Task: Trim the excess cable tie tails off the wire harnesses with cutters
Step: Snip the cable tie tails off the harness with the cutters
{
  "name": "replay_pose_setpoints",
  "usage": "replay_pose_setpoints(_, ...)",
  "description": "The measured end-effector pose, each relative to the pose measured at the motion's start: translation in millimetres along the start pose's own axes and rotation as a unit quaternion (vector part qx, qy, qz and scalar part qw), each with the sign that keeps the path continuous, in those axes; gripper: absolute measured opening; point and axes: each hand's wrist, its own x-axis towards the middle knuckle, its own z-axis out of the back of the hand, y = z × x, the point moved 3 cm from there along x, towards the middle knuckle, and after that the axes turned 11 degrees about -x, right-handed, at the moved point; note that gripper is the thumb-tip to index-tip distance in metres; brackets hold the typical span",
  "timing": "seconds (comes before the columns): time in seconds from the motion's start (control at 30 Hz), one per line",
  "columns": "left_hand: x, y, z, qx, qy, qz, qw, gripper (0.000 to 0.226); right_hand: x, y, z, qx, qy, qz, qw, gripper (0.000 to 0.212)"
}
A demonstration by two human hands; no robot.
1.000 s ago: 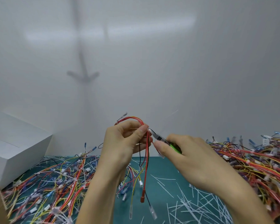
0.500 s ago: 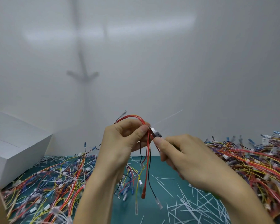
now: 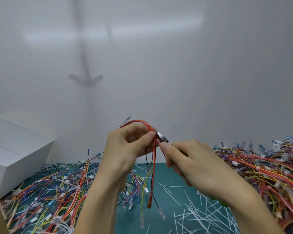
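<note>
left hand pinching harness centre, raised over mat | right hand gripping cutters, head at tie beside left thumb | tail points far-right | risk: blade that close nicks red wire or thumb

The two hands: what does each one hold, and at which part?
The left hand pinches the wire harness at its bent top. The right hand grips the cutters by their handles, mostly hidden in the palm.

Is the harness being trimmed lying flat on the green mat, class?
No, the left hand holds the harness raised, its wire ends dangling above the green mat.
</note>
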Motion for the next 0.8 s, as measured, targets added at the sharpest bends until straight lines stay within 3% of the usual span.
replay_pose_setpoints(0.17,-0.5,0.2,-3.1,0.014,0.002,-0.003,1.000,0.005,0.0,0.1,1.4,-0.061,-0.034,0.008,0.997,0.066)
replay_pose_setpoints(0.57,-0.3,-1.0,-1.2,0.030,0.006,-0.009,1.000,0.004,2.7,-3.5,-3.4,0.015,0.006,-0.005,1.000,0.057)
replay_pose_setpoints(0.8,-0.1,-2.2,-1.0,0.022,0.012,-0.013,1.000,0.003,2.5,-2.6,-1.4,0.007,-0.008,-0.001,1.000,0.059)
